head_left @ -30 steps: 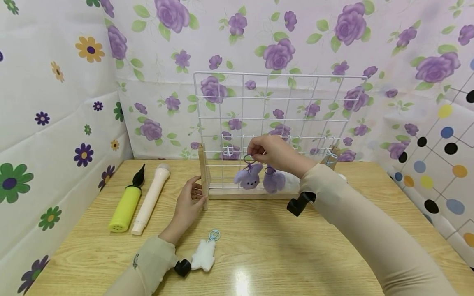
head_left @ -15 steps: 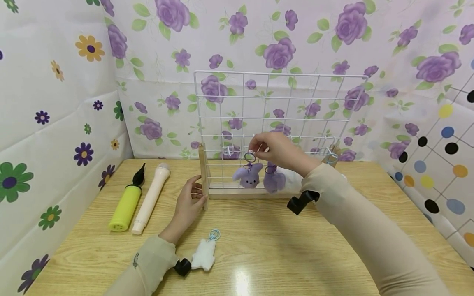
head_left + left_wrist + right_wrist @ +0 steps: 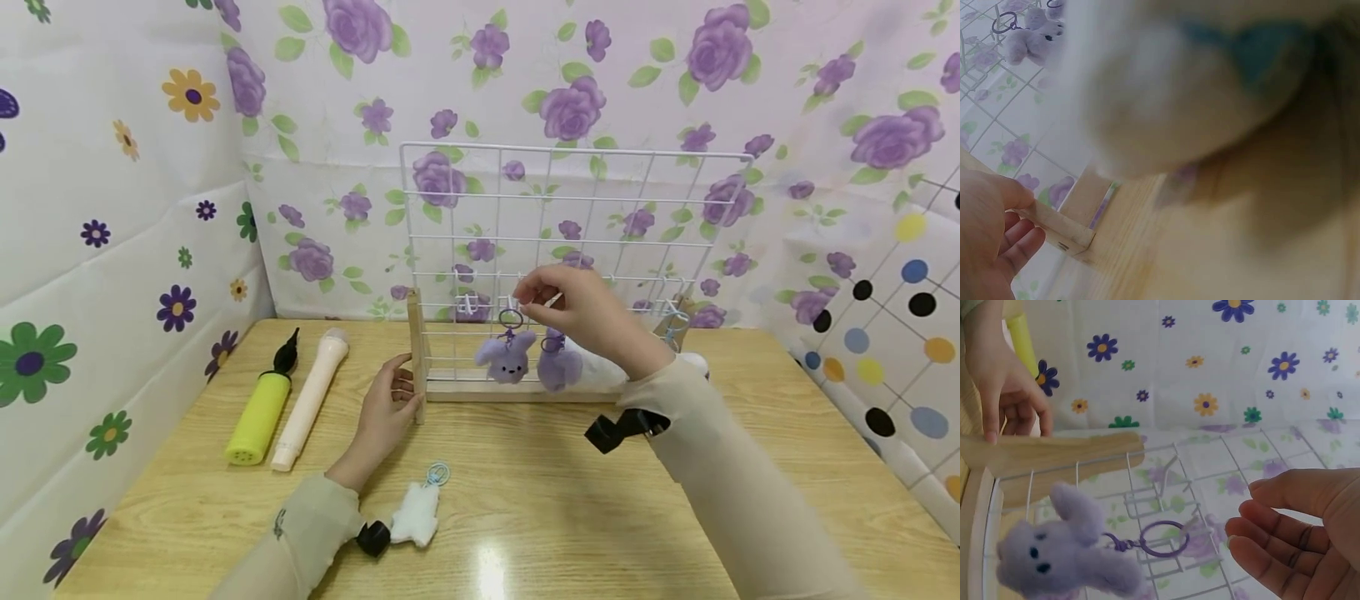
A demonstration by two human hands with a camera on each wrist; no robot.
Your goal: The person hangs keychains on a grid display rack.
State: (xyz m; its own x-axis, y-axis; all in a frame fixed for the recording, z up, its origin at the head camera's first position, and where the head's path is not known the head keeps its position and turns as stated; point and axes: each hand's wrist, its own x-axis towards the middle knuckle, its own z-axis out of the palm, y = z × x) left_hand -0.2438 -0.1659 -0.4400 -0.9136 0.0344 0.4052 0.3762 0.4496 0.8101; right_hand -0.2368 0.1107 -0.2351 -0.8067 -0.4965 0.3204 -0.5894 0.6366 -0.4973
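The left hand holds the upright wooden side leg of a white wire grid rack, its thumb and fingers on either side of the wood in the left wrist view. A purple plush bunny keychain hangs by its purple ring from a white hook on the grid. Just beside that ring is the right hand, fingers loosely bent and holding nothing; the right wrist view shows a gap between fingertips and ring. A second purple plush keychain hangs to the right, partly behind the right hand's wrist.
A white plush keychain with a blue ring lies near the left wrist. Far left lie a yellow hand pump and a pale pink microphone-shaped stick. Another blue ring hangs at the rack's right; white plush shows behind the right wrist.
The right hand's fingers have come off the purple bunny keychain's ring and drawn slightly right and up. The keychain hangs on its hook. The left hand keeps its hold on the wooden leg.
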